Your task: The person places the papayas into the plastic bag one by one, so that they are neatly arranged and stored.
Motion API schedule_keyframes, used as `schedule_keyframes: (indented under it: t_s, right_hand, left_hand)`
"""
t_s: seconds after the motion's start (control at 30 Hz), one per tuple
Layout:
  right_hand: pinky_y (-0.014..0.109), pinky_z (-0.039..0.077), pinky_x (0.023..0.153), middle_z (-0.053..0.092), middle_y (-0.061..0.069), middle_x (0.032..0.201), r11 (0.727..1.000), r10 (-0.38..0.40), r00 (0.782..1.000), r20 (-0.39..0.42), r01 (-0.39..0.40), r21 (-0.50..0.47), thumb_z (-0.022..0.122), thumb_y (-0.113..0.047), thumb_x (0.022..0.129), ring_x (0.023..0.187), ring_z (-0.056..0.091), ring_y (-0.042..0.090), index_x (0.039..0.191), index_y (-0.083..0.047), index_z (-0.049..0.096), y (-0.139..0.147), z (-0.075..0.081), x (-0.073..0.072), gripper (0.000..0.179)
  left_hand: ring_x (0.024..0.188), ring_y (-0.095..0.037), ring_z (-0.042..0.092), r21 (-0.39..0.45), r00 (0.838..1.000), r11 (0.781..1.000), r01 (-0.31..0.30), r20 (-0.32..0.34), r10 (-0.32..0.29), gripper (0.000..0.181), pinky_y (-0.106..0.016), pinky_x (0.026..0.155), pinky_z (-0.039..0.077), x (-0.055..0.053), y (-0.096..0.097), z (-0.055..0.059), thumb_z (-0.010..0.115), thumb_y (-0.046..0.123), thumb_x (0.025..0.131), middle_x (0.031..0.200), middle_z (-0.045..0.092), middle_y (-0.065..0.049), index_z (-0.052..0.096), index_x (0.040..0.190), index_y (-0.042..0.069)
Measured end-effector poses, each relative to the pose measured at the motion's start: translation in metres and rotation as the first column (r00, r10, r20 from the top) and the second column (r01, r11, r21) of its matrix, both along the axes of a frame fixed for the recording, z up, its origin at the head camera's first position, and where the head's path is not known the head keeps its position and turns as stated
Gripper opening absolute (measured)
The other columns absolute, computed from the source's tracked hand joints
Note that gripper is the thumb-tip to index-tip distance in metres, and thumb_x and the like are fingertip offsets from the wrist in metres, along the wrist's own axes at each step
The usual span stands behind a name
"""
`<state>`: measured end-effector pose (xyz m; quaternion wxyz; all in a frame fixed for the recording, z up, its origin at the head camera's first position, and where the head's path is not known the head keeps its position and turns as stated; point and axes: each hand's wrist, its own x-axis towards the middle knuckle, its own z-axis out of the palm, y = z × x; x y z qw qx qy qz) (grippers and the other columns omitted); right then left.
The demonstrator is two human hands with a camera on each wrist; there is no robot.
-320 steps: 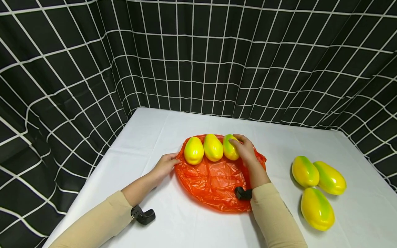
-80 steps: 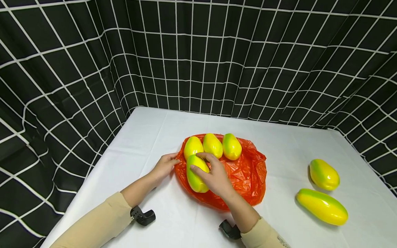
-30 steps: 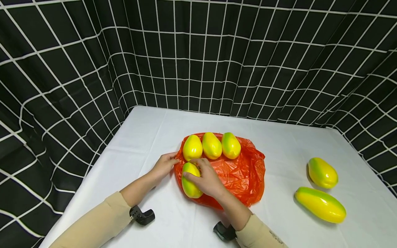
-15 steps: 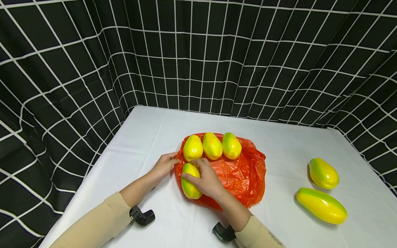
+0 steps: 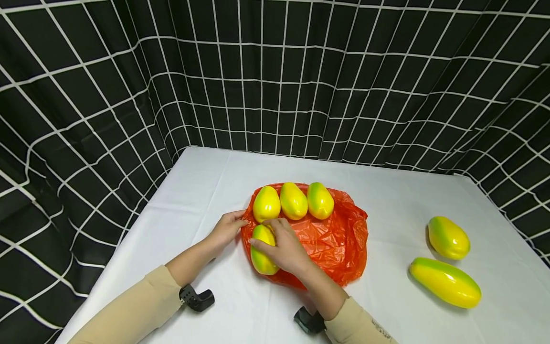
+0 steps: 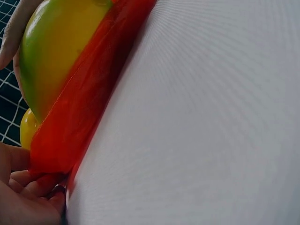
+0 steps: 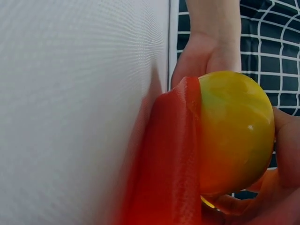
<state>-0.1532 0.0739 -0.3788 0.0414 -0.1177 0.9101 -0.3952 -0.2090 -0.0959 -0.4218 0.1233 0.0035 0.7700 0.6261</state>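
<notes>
- Gripping a fruit [image 5: 263, 260] with the right hand [image 5: 283, 244], fingers and thumb curled round its upper part, thumb across the 9 o'clock side.
- Taking the red bag [image 5: 337, 236] as the dial, with 12 at its far rim: keeping the held fruit at about 8 o'clock, inside the rim, long axis close to the 12-to-6 line.
- Pinching the rim of the bag at 9 o'clock with the left hand [image 5: 225, 229], thumb and fingertips together on the plastic.
- In the left wrist view, showing green and yellow above the rim on the held fruit, orange through the thin plastic.
- In a row inside the bag: a yellow fruit [image 5: 266, 204] at 10 o'clock, another yellow fruit [image 5: 294, 201] at 11, a green-streaked fruit [image 5: 320, 200] at 1; hard to tell whether touching or only just beside one another.
- Well apart from the bag: a loose fruit [image 5: 449, 237] at 3 o'clock and a longer fruit [image 5: 446, 283] between 3 and 4, near each other on the white cloth [image 5: 206, 191].
- Reaching in from 8 and 5 o'clock in tan sleeves [image 5: 137, 306], with a black camera [image 5: 198, 299] at each wrist.
- Beyond the cloth, from 9 round through 12 to 3: a black curtain [image 5: 266, 91] with a white grid.
</notes>
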Motion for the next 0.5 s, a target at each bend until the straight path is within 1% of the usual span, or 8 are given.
schedule_keyframes:
  t_s: [0.17, 0.33, 0.5]
  right_hand:
    - [0.044, 0.048, 0.091, 0.046, 0.010, 0.126, 0.999, -0.003, 1.000, 0.002, 0.003, 0.036, 0.068, -0.046, 0.078, 0.102, 0.053, 0.025, 0.125, -0.010, 0.052, 0.001, 0.004, 0.002, 0.061]
    - [0.043, 0.050, 0.089, 0.047, 0.009, 0.126, 0.995, 0.022, 1.000, 0.020, -0.024, 0.096, 0.069, -0.044, 0.078, 0.101, 0.052, 0.024, 0.125, -0.011, 0.051, 0.006, 0.009, 0.003, 0.060]
    - [0.046, 0.050, 0.092, 0.048, 0.007, 0.124, 0.993, 0.051, 0.997, 0.059, -0.057, 0.108, 0.071, -0.039, 0.076, 0.105, 0.053, 0.024, 0.129, -0.011, 0.050, 0.012, 0.013, 0.004, 0.063]
  left_hand:
    - [0.122, -0.025, 0.052, 0.004, 1.000, 1.000, 0.008, 0.001, -0.008, 0.042, -0.039, 0.106, 0.041, 0.000, 0.000, 0.001, 0.047, 0.008, 0.092, 0.133, 0.055, -0.015, 0.049, 0.133, 0.000]
    - [0.124, -0.026, 0.050, 0.010, 1.000, 1.000, 0.006, -0.008, -0.006, 0.042, -0.040, 0.107, 0.039, 0.000, -0.001, 0.001, 0.046, 0.008, 0.092, 0.133, 0.054, -0.015, 0.049, 0.133, -0.001]
    - [0.126, -0.027, 0.048, 0.012, 1.000, 1.000, 0.005, -0.010, -0.005, 0.042, -0.041, 0.109, 0.037, -0.001, -0.001, 0.000, 0.046, 0.007, 0.092, 0.134, 0.053, -0.017, 0.048, 0.133, -0.003]
